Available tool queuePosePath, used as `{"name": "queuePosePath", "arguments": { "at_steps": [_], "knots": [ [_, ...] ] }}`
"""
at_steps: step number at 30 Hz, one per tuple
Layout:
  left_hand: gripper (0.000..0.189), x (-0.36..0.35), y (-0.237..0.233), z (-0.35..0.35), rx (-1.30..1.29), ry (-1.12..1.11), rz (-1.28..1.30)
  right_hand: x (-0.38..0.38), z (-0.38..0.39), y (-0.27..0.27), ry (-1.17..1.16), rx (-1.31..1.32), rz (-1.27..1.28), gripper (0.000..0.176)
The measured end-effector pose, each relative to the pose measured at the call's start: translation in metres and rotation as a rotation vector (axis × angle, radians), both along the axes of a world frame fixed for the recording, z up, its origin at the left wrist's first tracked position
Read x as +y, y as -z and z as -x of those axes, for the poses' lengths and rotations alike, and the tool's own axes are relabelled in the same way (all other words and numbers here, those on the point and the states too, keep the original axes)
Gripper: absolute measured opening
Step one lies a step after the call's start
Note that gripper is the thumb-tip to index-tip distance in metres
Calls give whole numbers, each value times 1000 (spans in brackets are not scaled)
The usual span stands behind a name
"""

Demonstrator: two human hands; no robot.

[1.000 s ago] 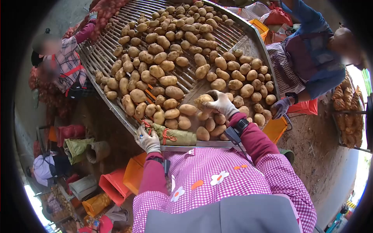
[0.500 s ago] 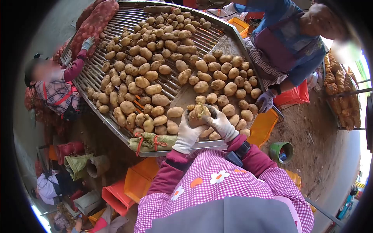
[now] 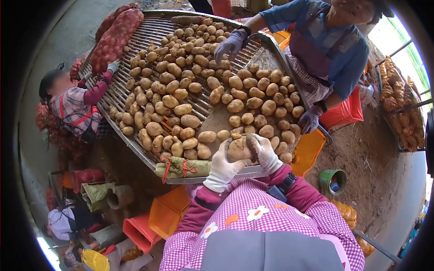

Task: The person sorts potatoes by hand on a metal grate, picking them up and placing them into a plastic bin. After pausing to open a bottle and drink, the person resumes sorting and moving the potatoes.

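Note:
My left hand [image 3: 222, 168] and my right hand [image 3: 266, 156], both in white gloves with dirty fingertips, are closed around a knobbly potato [image 3: 237, 151] from either side. It is held over the near edge of the slatted metal sorting table [image 3: 205, 106]. Beyond my hands lie many loose potatoes [image 3: 169, 101], some on the slats and others on the flat panel to the right. Left of my left hand, a rolled green cloth [image 3: 195, 167] tied with red cord covers the table's rim.
A co-worker's gloved hand [image 3: 231, 45] reaches over the potatoes at the far right. Another person [image 3: 74, 106] stands at the left beside red mesh sacks [image 3: 115, 43]. Orange crates [image 3: 169, 210], a red crate [image 3: 140, 232] and a green bucket [image 3: 333, 181] stand below the table.
The potato has been turned in my hands and sits slightly lower. The co-worker at the right has stretched one gloved hand out over the potatoes. My view has shifted a little.

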State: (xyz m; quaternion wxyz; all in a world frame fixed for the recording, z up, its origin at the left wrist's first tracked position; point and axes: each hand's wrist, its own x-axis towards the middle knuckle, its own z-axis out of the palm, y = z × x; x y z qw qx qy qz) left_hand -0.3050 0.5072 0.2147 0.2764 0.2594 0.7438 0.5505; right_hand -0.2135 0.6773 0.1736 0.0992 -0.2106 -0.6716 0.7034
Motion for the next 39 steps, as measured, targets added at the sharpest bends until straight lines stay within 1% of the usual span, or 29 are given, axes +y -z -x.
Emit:
{"name": "queuePosePath", "arguments": {
  "at_steps": [1,2,3,5,8,11,14,17,20,23,25,26,28,29,30,33,36,38,39],
  "knots": [
    [94,-1,-3,-2,6,11,7,-1,-3,4,10,-32,6,44],
    [93,-2,-1,-4,-11,13,-21,-5,-2,10,46,121,23,44],
    [93,-2,-3,-6,-46,16,-53,-6,-2,9,65,108,71,44],
    [93,-3,5,-12,1,-20,-62,-4,-2,21,79,102,-43,43],
    [95,-4,7,-15,48,-22,-67,-6,-2,19,69,178,78,48],
    [98,-7,22,-17,160,-71,-217,-16,-1,5,9,308,255,56],
    [100,-14,43,-12,300,-63,-176,-21,2,23,-38,285,440,67],
    [96,-16,33,-15,358,-72,-148,-24,3,22,-60,347,372,71],
    [88,-16,18,-19,164,-88,-171,-24,-1,-3,-58,260,40,67],
    [77,-15,21,-18,200,-73,-189,-29,-3,-7,-51,133,117,59],
    [72,-15,20,-22,74,-112,-160,-31,0,-11,-5,153,45,45],
    [72,-14,24,-24,23,-129,-186,-30,0,-4,4,245,-305,43],
    [73,-13,29,-23,-38,-156,-218,-25,1,-1,-13,244,-371,46],
    [75,-15,31,-23,-59,-166,-215,-27,-3,0,-42,141,-79,54],
    [79,-15,35,-22,-160,-179,-240,-27,-1,-1,-38,138,-99,53],
    [83,-21,42,-17,-186,-148,-268,-29,2,-5,-25,169,-215,49],
    [86,-24,43,-14,-259,-157,-313,-35,5,-5,10,237,-263,43],
    [87,-27,41,-13,-349,-164,-346,-39,6,-6,10,270,-183,41],
    [88,-27,41,-13,-392,-168,-366,-38,7,-7,8,282,-198,42]
  ]
}}
